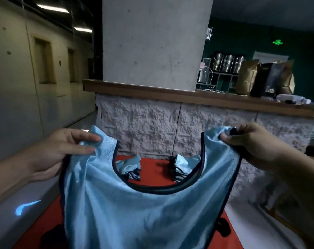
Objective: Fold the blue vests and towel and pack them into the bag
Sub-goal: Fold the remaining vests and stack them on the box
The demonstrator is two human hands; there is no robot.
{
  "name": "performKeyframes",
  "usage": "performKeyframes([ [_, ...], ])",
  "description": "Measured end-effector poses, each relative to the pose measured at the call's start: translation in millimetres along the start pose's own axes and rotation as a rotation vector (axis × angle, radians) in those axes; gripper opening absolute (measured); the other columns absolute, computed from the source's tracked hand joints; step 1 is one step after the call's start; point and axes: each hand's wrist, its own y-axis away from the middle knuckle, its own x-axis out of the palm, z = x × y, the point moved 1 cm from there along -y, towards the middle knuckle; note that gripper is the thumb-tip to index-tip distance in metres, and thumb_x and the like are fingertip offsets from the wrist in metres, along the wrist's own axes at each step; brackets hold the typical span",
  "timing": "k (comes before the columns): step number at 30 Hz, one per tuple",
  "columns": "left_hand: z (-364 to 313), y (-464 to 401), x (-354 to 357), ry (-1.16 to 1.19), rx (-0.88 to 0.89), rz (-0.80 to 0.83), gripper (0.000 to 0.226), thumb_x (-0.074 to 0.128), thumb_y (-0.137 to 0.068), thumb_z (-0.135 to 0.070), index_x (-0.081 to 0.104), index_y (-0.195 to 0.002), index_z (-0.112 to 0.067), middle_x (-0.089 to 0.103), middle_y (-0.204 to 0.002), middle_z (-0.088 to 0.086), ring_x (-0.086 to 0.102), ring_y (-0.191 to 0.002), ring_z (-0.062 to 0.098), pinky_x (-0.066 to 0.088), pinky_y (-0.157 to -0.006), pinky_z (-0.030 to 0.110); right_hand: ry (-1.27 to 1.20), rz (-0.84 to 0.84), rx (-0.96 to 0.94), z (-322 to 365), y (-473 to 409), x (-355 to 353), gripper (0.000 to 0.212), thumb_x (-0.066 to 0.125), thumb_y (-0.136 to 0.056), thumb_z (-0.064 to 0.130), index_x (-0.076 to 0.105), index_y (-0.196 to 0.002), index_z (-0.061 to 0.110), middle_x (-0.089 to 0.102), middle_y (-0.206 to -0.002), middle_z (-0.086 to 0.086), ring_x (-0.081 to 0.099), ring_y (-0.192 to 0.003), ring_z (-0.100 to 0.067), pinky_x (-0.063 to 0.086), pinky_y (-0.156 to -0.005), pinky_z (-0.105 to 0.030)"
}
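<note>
A light blue mesh vest [143,209] with dark trim hangs spread out in front of me. My left hand [62,150] pinches its left shoulder strap and my right hand [251,141] grips the right strap. Through the neck opening I see two more crumpled blue vests, one at the left [130,167] and one at the right [184,165], lying on a red surface [158,171]. No bag or towel can be made out for certain.
A rough stone counter front [215,126] with a wooden top [170,95] stands right behind the red surface. A concrete pillar [152,42] rises above it. Paper bags [260,78] and a plastic bottle [292,99] sit on the counter at right. A corridor runs along the left.
</note>
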Motion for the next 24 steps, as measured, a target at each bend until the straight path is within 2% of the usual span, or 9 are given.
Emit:
performKeyframes([
  [4,8,-30,1,0.016,0.01,-0.025,0.072,0.103,-0.017,-0.027,0.08,-0.083,-0.01,0.075,-0.091,0.02,0.074,-0.076,0.024,0.062,-0.068,0.03,-0.011,-0.09,-0.028,-6,-34,7,0.037,0.07,-0.079,0.007,0.057,-0.095,-0.024,0.065,-0.093,-0.031,0.063,-0.082,-0.034,0.055,-0.085,-0.044],
  [7,43,-90,-1,-0.121,0.024,-0.148,0.029,0.093,-0.055,-0.012,0.082,-0.081,-0.019,0.074,-0.095,0.018,0.07,-0.078,0.016,0.056,-0.072,0.021,0.027,-0.131,0.005,-34,-91,22,0.012,0.069,-0.086,0.001,0.064,-0.078,-0.006,0.064,-0.075,-0.016,0.061,-0.075,-0.029,0.053,-0.076,-0.038],
  [9,78,-130,-11,-0.204,0.03,-0.21,0.032,0.079,-0.073,0.007,0.083,-0.082,-0.024,0.075,-0.097,0.013,0.068,-0.087,0.017,0.054,-0.088,0.028,0.074,-0.158,0.027,-65,-130,25,0.019,0.07,-0.089,0.0,0.063,-0.071,0.002,0.062,-0.071,-0.013,0.059,-0.072,-0.027,0.049,-0.074,-0.038],
  [12,134,-185,-29,-0.285,-0.041,-0.288,0.032,0.081,-0.075,0.003,0.082,-0.087,-0.027,0.078,-0.096,0.004,0.069,-0.097,0.021,0.049,-0.101,0.039,0.122,-0.205,0.05,-114,-189,36,0.015,0.071,-0.089,0.001,0.066,-0.075,0.002,0.062,-0.069,-0.011,0.059,-0.064,-0.022,0.048,-0.063,-0.031],
  [14,168,-217,-37,-0.303,-0.107,-0.336,0.027,0.08,-0.077,0.001,0.082,-0.086,-0.025,0.077,-0.092,0.002,0.067,-0.088,0.019,0.053,-0.087,0.031,0.165,-0.227,0.09,-148,-228,41,0.014,0.071,-0.09,0.0,0.067,-0.077,0.003,0.063,-0.065,-0.007,0.059,-0.057,-0.015,0.047,-0.054,-0.025],
  [16,204,-250,-42,-0.361,-0.154,-0.378,0.023,0.079,-0.08,0.0,0.081,-0.091,-0.02,0.071,-0.081,0.004,0.056,-0.066,0.016,0.044,-0.063,0.023,0.206,-0.227,0.119,-187,-270,44,0.012,0.072,-0.089,0.001,0.069,-0.077,0.003,0.063,-0.062,-0.005,0.058,-0.053,-0.012,0.044,-0.05,-0.021],
  [19,256,-291,-44,-0.446,-0.224,-0.4,0.019,0.075,-0.084,0.0,0.078,-0.095,-0.016,0.061,-0.07,0.009,0.049,-0.044,0.015,0.043,-0.047,0.022,0.291,-0.253,0.185,-247,-327,49,0.014,0.081,-0.083,0.011,0.072,-0.073,0.009,0.063,-0.069,-0.012,0.055,-0.065,-0.023,0.043,-0.061,-0.034],
  [22,300,-325,-45,-0.442,-0.291,-0.381,0.021,0.071,-0.088,0.002,0.075,-0.101,-0.015,0.06,-0.086,0.008,0.056,-0.053,0.015,0.051,-0.045,0.018,0.314,-0.262,0.232,-297,-376,55,0.011,0.082,-0.082,0.01,0.073,-0.076,0.011,0.064,-0.074,-0.016,0.057,-0.068,-0.025,0.047,-0.064,-0.038],
  [24,324,-341,-46,-0.447,-0.299,-0.379,0.023,0.069,-0.089,0.003,0.074,-0.103,-0.015,0.055,-0.081,0.004,0.055,-0.057,0.017,0.048,-0.042,0.016,0.31,-0.278,0.255,-319,-400,61,0.009,0.083,-0.08,0.009,0.075,-0.078,0.013,0.07,-0.078,-0.017,0.063,-0.07,-0.027,0.054,-0.065,-0.043],
])
